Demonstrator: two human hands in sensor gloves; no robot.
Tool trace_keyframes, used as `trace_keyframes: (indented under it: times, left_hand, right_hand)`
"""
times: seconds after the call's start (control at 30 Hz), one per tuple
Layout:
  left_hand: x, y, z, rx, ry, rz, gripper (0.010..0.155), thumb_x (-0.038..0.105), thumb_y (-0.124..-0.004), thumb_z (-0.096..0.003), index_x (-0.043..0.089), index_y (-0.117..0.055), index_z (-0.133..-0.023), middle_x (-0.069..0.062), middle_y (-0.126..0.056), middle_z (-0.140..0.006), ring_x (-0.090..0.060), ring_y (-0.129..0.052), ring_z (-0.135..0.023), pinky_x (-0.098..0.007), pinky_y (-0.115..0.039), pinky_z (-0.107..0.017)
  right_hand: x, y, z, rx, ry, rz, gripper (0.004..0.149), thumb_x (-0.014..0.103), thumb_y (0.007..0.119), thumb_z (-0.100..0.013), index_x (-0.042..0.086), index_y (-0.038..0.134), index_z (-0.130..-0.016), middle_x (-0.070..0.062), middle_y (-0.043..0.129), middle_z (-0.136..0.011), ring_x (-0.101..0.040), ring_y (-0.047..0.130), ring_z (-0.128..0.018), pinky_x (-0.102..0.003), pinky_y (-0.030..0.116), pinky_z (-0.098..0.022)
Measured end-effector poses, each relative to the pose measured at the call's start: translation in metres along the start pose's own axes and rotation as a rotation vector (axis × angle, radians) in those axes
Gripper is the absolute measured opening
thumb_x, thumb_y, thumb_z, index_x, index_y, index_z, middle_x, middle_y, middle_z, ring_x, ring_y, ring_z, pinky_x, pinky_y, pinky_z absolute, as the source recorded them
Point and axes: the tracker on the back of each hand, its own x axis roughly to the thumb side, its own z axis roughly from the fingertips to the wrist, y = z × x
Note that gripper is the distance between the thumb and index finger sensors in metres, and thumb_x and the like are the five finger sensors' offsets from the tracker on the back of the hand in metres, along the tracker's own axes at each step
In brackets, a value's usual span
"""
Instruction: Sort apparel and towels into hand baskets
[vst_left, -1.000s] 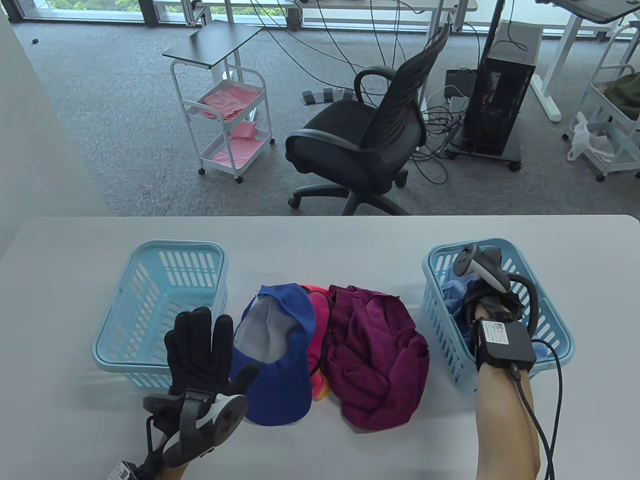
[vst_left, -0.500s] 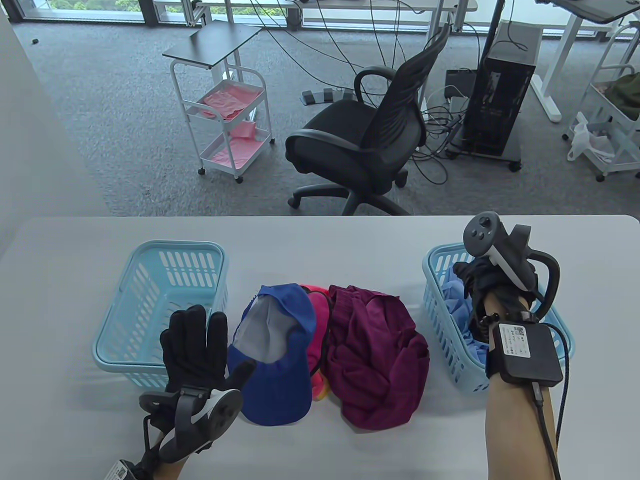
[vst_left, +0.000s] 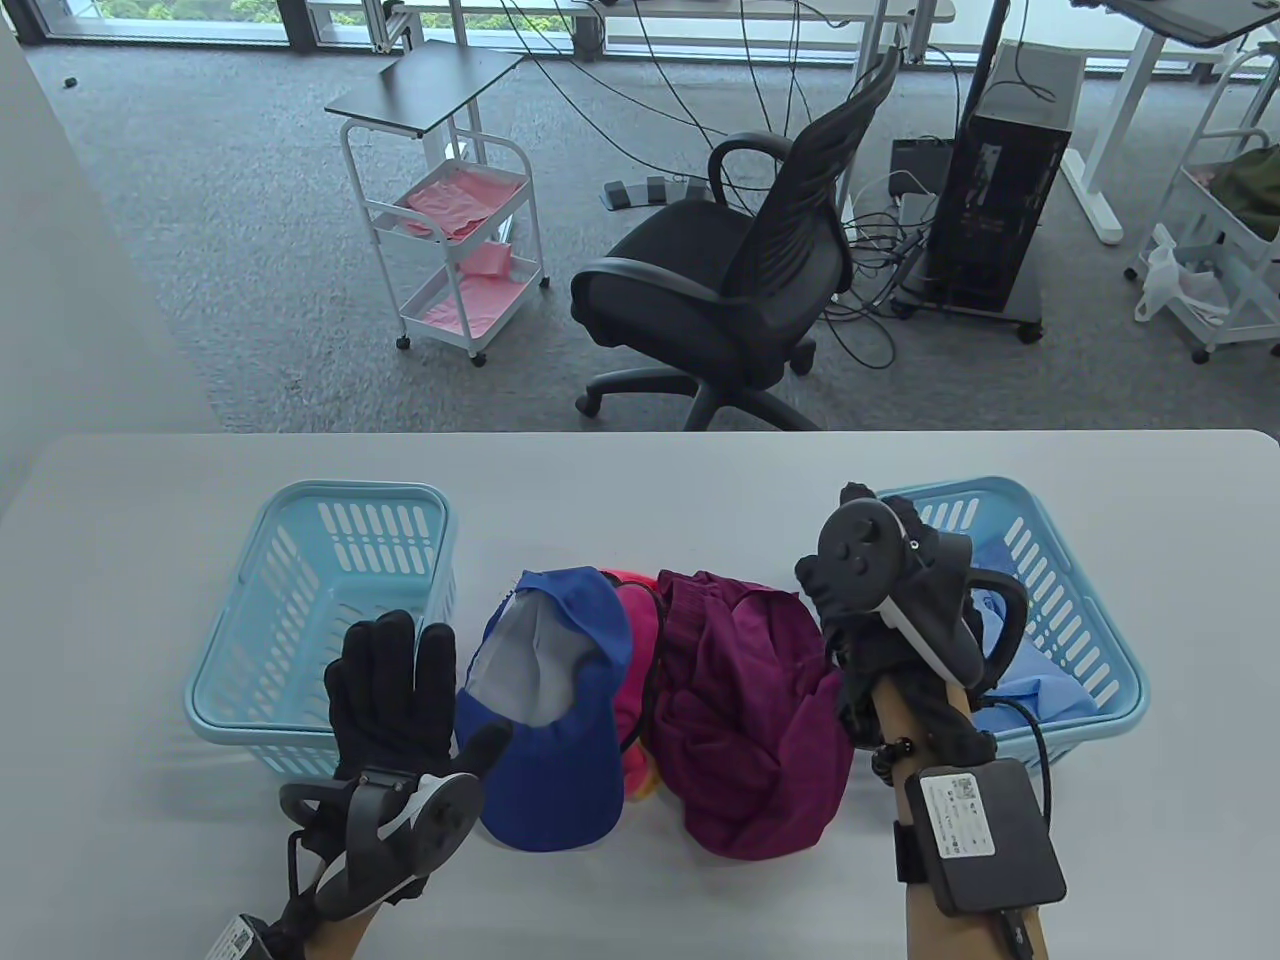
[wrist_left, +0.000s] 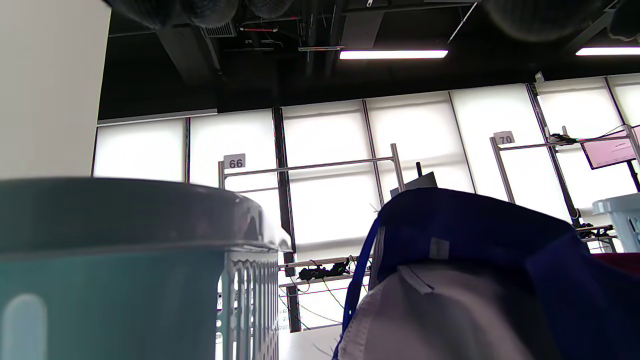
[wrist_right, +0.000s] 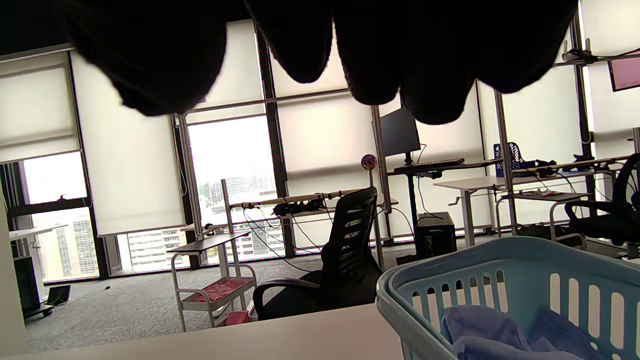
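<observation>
**A:** Which piece do you take now, and how will you do it well?

**B:** I think the maroon garment (vst_left: 745, 715), because it is the largest in the pile on the table (vst_left: 640, 480). My right hand (vst_left: 880, 620) is above its right edge, between the pile and the right basket (vst_left: 1105, 640). It holds nothing. The tracker hides most of my fingers, but in the right wrist view they hang loosely curled, so I call the grip relaxed. To lift it well I should take the cloth at a thick fold near the middle, not at a thin edge, so it does not drag the pink item (vst_left: 632, 650) which lies partly under it.

**A:** And your left hand?

**B:** My left hand (vst_left: 395, 700) is flat and wide, fingers straight, just beside the blue cap (vst_left: 555, 710), in front of the left basket (vst_left: 320, 620). It grips nothing. It could press on the cap while the right hand pulls, I think.

**A:** What is in the baskets?

**B:** In the right basket lies a light blue cloth (vst_left: 1030, 680), crumpled against the near wall. In the left basket I can see nothing; its floor shows through. The cap, the pink item and the maroon garment are not sorted yet. Whether the garment belongs in the left or the right basket, I cannot tell from here.
</observation>
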Motion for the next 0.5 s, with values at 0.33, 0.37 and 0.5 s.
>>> trace_keyframes:
  times: [0.33, 0.37, 0.5]
  left_hand:
    - [0.001, 0.0, 0.001, 0.003, -0.007, 0.019, 0.097, 0.067, -0.061, -0.0451, 0.012, -0.017, -0.112, -0.032, -0.026, -0.116, -0.061, -0.043, -0.106, -0.07, -0.05, -0.075]
    - [0.001, 0.0, 0.001, 0.003, -0.007, 0.019, 0.097, 0.067, -0.061, -0.0452, 0.012, -0.017, -0.112, -0.032, -0.026, -0.116, -0.061, -0.043, -0.106, -0.07, -0.05, -0.075]
    - [0.001, 0.0, 0.001, 0.005, -0.005, 0.019, 0.097, 0.067, -0.061, -0.0452, 0.012, -0.017, -0.112, -0.032, -0.026, -0.116, -0.062, -0.043, -0.106, -0.07, -0.05, -0.074]
  right_hand:
    - [0.012, 0.081, 0.013, 0.253, 0.038, -0.086, 0.094, 0.053, 0.084, -0.034, 0.014, 0.038, -0.107, -0.034, 0.044, -0.105, -0.061, 0.062, -0.09, -0.072, 0.062, -0.063]
    - [0.013, 0.096, 0.013, 0.315, 0.041, -0.088, 0.098, 0.054, 0.084, -0.033, 0.015, 0.034, -0.107, -0.034, 0.039, -0.106, -0.063, 0.057, -0.092, -0.073, 0.06, -0.064]
    - [0.012, 0.15, 0.012, 0.533, 0.048, -0.051, 0.112, 0.059, 0.084, -0.027, 0.017, 0.016, -0.106, -0.035, 0.017, -0.107, -0.068, 0.036, -0.094, -0.08, 0.047, -0.065]
